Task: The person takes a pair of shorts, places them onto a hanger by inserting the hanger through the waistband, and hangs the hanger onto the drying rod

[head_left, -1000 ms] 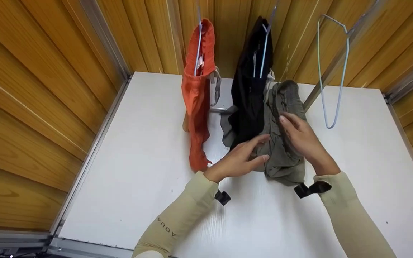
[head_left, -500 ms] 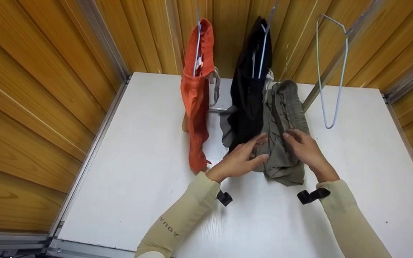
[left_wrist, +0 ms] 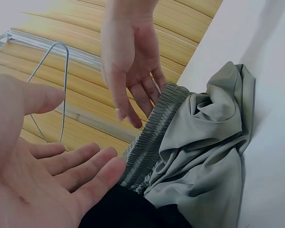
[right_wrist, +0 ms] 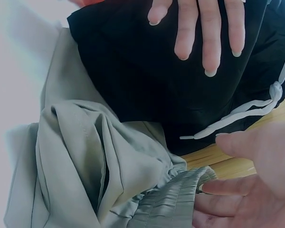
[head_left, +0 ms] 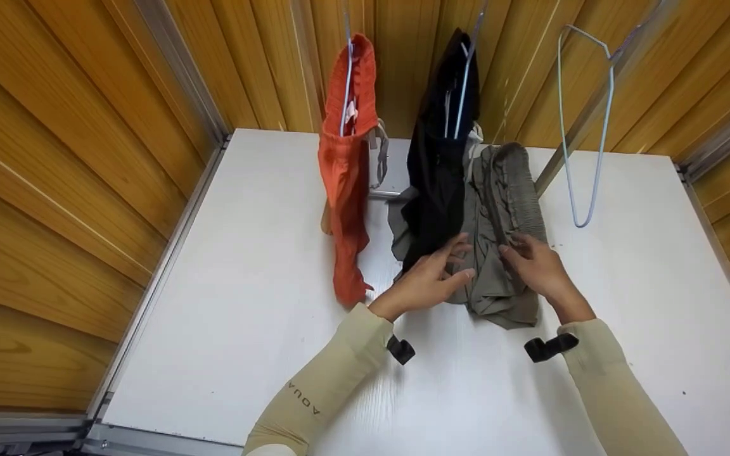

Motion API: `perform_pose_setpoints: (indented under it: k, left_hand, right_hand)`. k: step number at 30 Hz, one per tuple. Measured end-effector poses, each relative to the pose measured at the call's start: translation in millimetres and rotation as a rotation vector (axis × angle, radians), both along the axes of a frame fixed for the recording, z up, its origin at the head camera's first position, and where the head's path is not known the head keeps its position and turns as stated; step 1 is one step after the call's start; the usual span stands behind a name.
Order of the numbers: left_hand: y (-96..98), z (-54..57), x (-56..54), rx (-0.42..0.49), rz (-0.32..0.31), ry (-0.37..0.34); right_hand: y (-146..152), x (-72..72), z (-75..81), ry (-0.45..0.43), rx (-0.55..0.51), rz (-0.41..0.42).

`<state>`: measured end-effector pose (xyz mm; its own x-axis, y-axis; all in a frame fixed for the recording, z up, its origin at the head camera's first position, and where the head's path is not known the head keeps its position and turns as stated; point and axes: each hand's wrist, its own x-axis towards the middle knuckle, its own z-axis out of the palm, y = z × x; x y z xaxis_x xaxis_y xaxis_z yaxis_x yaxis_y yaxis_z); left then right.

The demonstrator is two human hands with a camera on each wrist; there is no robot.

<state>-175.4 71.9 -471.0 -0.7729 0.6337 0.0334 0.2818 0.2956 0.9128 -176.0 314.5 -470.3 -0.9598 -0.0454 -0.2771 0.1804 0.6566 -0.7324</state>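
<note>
Two hands flanked the grey-green garment (head_left: 501,294) on the counter (head_left: 244,253): the left hand (head_left: 428,282) loose-fingered beside the hanging black garment (head_left: 438,183), the right hand (head_left: 539,266) relaxed at the gathered waistband (head_left: 525,193), neither gripping anything. The cloth looked light, soft and apt to slump; the springier waistband seemed the best hold. Farther right hung a wire hanger (head_left: 604,137).
</note>
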Motion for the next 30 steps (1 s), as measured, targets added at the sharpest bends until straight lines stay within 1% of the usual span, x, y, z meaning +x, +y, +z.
perform_pose_setpoints:
  k: [8,15,19,24,30]
  left_hand:
    - [2.6,-2.4,-1.2,0.0,0.009,-0.015]
    - [5.7,-3.4,-1.7,0.001,0.01,-0.019]
    - [8.2,-3.4,-0.5,-0.01,0.013,-0.028]
    - [11.3,-3.6,-0.1,0.001,-0.006,-0.052]
    - [13.6,-3.5,-0.2,0.012,-0.023,-0.078]
  right_hand:
    - [0,2.6,1.8,0.022,0.026,0.001]
    - [-2,4.9,4.3,0.133,0.06,-0.031]
    - [-6,7.2,9.0,0.159,0.058,-0.04]
    - [-11,11.1,17.3,0.175,0.057,-0.035]
    - [-19,18.3,24.9,0.232,0.085,-0.019]
